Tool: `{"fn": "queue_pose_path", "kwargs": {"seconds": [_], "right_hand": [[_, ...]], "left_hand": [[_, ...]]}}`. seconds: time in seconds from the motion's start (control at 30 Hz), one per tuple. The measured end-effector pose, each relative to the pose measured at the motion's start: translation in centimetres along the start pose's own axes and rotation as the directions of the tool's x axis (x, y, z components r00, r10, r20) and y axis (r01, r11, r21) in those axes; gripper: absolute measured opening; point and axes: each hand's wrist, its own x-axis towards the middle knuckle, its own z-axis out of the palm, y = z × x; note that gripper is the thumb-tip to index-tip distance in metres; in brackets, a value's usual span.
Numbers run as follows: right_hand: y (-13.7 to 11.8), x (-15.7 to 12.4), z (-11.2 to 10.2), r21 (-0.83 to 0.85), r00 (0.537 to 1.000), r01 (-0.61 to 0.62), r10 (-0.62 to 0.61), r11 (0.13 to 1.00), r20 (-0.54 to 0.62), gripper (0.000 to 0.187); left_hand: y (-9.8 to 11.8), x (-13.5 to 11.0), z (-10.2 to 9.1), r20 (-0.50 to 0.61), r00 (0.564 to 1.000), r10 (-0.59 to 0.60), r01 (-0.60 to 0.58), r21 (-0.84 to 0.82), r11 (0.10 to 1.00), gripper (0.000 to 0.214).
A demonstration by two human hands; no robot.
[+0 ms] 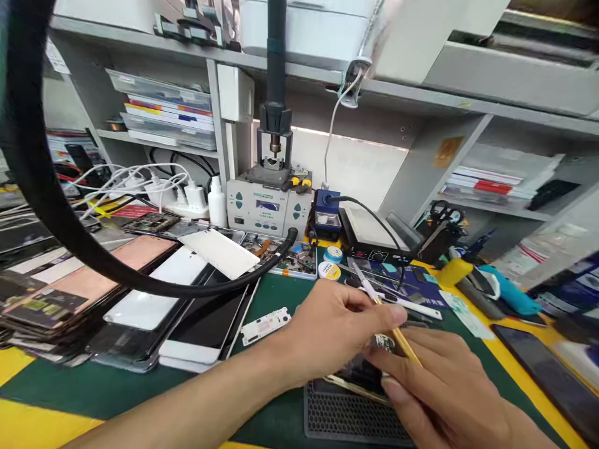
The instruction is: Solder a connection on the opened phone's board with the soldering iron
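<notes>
My left hand (pixel 334 324) reaches in from the lower left, thumb and fingers pinched round a slim stick-like tool (pixel 403 344), whitish at its far end and yellow nearer me. What kind of tool it is, I cannot make out. Across from it my right hand (pixel 449 380) is closed on the edge of an opened phone (pixel 360 374), a dark body with a pale gold frame. Part of the phone and a small metallic part are hidden by my fingers. Under the phone lies a dark perforated mat (pixel 350 415).
Stacked phones and panels (pixel 140 293) crowd the left, with a white phone plate (pixel 266 325) nearby. A thick black hose (pixel 154 284) loops across the view from the soldering station (pixel 262 206). Round tins (pixel 329 269) stand behind; another phone (pixel 543 374) lies right.
</notes>
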Motion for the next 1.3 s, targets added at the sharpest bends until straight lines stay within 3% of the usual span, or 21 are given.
{"fn": "queue_pose_path", "kwargs": {"seconds": [0.57,0.8,1.3], "right_hand": [[-0.8,-0.5,-0.3,-0.153,0.997,-0.038,0.027,0.988,-0.074,0.018],[-1.0,-0.5,-0.5,-0.135,0.995,-0.043,0.030,0.990,-0.094,0.018],[-0.9,-1.0,-1.0,-0.105,0.991,-0.054,0.041,0.993,-0.128,0.017]], "left_hand": [[-0.4,-0.3,0.3,0.120,0.993,-0.019,0.026,-0.056,0.998,0.041],[-0.5,-0.4,0.2,0.114,0.992,-0.045,0.043,0.024,0.999,0.045],[-0.8,-0.4,0.5,0.130,0.989,-0.073,0.075,-0.005,0.997,0.048]]}}
